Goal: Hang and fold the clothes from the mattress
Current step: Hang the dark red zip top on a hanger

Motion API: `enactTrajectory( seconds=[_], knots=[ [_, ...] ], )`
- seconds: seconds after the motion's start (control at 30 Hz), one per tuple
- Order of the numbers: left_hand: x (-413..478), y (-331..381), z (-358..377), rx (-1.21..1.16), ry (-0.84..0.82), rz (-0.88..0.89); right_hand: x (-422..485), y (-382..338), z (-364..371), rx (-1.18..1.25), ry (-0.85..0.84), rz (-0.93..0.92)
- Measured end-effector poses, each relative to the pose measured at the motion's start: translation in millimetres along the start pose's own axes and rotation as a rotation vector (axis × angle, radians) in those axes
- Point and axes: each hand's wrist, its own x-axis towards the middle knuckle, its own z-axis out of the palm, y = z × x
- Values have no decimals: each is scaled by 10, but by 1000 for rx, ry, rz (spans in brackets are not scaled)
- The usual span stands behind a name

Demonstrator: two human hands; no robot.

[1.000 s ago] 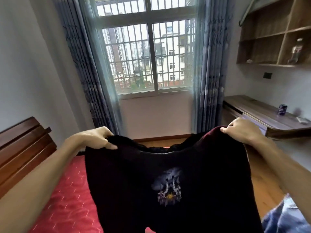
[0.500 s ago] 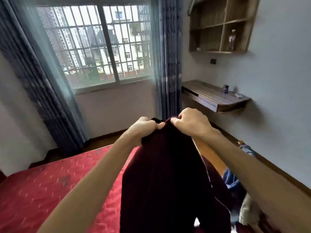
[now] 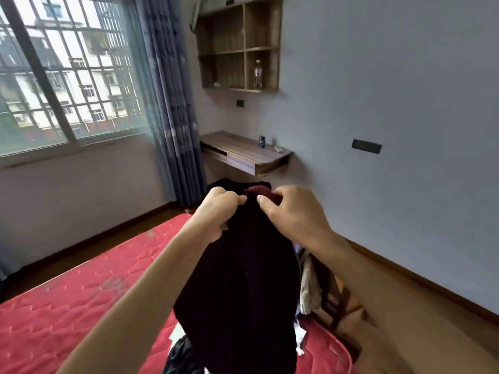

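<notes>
A dark maroon garment (image 3: 240, 287) hangs folded in half lengthwise in front of me, over the red mattress (image 3: 81, 300). My left hand (image 3: 220, 209) grips its top edge on the left. Close beside it, my right hand (image 3: 290, 211) pinches the same top edge. The two hands nearly touch. More clothes (image 3: 181, 357) lie on the mattress below the garment, partly hidden by it. Pale and blue clothes (image 3: 307, 282) hang at the mattress's right side.
A wooden chair (image 3: 337, 300) stands by the mattress's right edge on the wood floor. A wall-mounted desk (image 3: 243, 151) holds a can (image 3: 261, 141). Above it is a wooden shelf unit (image 3: 239, 44) with a bottle. The window (image 3: 64, 76) and blue curtain (image 3: 172, 103) are at left.
My hands came together, folding the spread garment in half so its print is hidden. My view turned right, away from the headboard toward the desk wall.
</notes>
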Motion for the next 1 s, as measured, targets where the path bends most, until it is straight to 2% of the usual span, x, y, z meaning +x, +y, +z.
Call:
enactTrajectory(
  seconds=[0.13, 0.2, 0.27, 0.37, 0.47, 0.6, 0.77, 0.9, 1.0],
  knots=[
    [-155, 92, 624, -86, -78, -40, -342, 358, -274, -78, 4, 52],
    [-336, 162, 960, -104, -182, -34, -526, 553, -456, -55, -17, 72],
    [-508, 191, 1300, -79, -274, 31, -730, 742, -708, 57, -33, 95],
    [-736, 224, 1808, -121, -293, 109, -1113, 1020, -1172, 249, -54, 130],
    [-1012, 317, 2333, -116, -336, 159, -1541, 1323, -1617, 266, -95, 135],
    [-1513, 382, 3066, -42, -469, 256, -2143, 1927, -2254, 280, 10, 264],
    [-2169, 354, 4053, 37, -579, 423, -3100, 2773, -3093, -14, 100, 509],
    [-2682, 340, 4756, 117, -748, 456, -3901, 3259, -3641, -203, 56, 753],
    [-2988, 296, 5265, 151, -883, 471, -4428, 3471, -3983, -248, 111, 897]
  ],
)
